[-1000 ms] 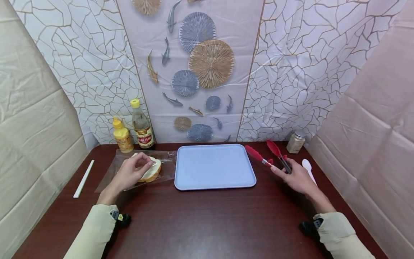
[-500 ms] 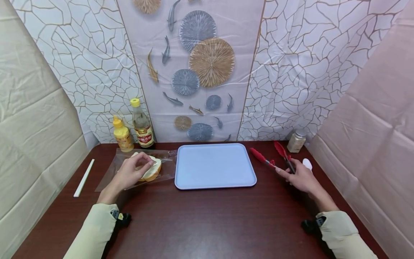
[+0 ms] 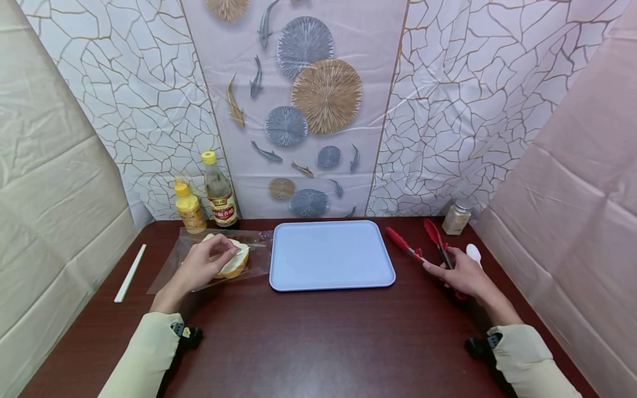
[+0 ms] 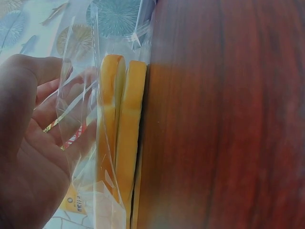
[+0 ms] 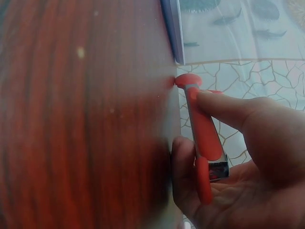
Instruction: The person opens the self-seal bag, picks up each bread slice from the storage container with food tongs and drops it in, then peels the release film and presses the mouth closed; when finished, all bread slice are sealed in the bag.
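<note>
In the head view my left hand (image 3: 201, 265) pinches the film of a clear plastic bag (image 3: 166, 268) between thumb and fingertips. Sliced bread (image 3: 239, 263) with a golden crust lies inside the bag, partly hidden by the hand. The left wrist view shows the bread slices (image 4: 129, 112) edge-on beneath the raised film. My right hand (image 3: 464, 272) holds red tongs (image 3: 400, 239), whose arms stand spread and whose heads point away from me. In the right wrist view the thumb lies along the red handle (image 5: 206, 129), with fingers on the other side.
A light blue tray (image 3: 332, 255) lies between the hands. Behind the bag stand a yellow squeeze bottle (image 3: 190, 213) and a glass sauce bottle (image 3: 221, 202). White chopsticks (image 3: 130, 273) lie far left. A shaker jar (image 3: 456, 218) and white spoon (image 3: 473, 253) are at right.
The right hand and tongs have shifted slightly right, away from the tray, mostly in the first half second. The left hand keeps its place on the bag.
</note>
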Available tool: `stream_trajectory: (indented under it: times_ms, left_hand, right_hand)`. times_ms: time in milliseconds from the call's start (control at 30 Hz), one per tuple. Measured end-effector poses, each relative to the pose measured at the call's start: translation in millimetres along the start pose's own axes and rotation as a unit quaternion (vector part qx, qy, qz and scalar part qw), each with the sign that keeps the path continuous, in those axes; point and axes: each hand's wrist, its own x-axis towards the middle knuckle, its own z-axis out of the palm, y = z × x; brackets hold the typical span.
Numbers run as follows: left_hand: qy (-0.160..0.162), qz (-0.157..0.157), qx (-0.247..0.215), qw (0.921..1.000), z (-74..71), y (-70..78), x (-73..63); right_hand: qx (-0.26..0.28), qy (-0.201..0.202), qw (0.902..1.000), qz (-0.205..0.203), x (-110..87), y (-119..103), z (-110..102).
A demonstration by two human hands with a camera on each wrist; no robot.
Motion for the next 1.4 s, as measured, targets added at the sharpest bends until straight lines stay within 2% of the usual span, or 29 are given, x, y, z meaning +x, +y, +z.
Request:
stream_trajectory:
  times_ms: [233, 367, 533, 767, 867, 933, 1067, 1133, 1267, 1400]
  left_hand:
    - [-0.005, -0.006, 0.0, 1.0, -1.0, -0.6, 1.4]
    - [-0.007, -0.004, 0.0, 1.0, -1.4, -2.2, 3.2]
    - [-0.008, 0.0, -0.005, 1.0, -2.5, -3.1, 5.6]
    - [-0.02, -0.001, -0.009, 0.9998, -3.3, -1.1, 7.3]
    - [-0.022, -0.004, -0.002, 0.9997, -3.4, -0.4, 5.1]
    - [-0.024, 0.0, -0.006, 0.9997, -3.1, -0.2, 3.9]
    - [-0.017, 0.018, 0.004, 0.9997, -1.7, 1.7, 6.3]
    - [-0.013, 0.026, 0.013, 0.9995, -0.8, 4.7, 10.7]
    - [-0.006, 0.032, 0.031, 0.999, 1.8, 15.6, 24.6]
    - [0.003, 0.027, 0.065, 0.9975, 10.7, 23.4, 44.7]
  right_hand:
    - [-0.01, 0.006, 0.9999, -0.004, 1.2, -2.2, -0.8]
    - [-0.067, 0.022, 0.9975, -0.001, 2.6, -1.0, -4.2]
    - [-0.146, 0.041, 0.9883, 0.011, 3.3, -1.5, -6.6]
    - [-0.155, 0.046, 0.9868, -0.008, 4.2, -5.6, -0.3]
    - [-0.161, 0.076, 0.9834, -0.033, 3.8, -9.4, 2.8]
    - [-0.161, 0.119, 0.9783, -0.052, 3.4, -14.6, 5.5]
    - [-0.124, 0.216, 0.961, -0.12, 5.7, -33.5, 12.7]
    - [-0.092, 0.246, 0.951, -0.163, 7.7, -47.4, 18.8]
    - [-0.044, 0.258, 0.9336, -0.245, 14.6, -80.9, 40.1]
    - [-0.013, 0.224, 0.925, -0.307, 23.8, -116.3, 73.5]
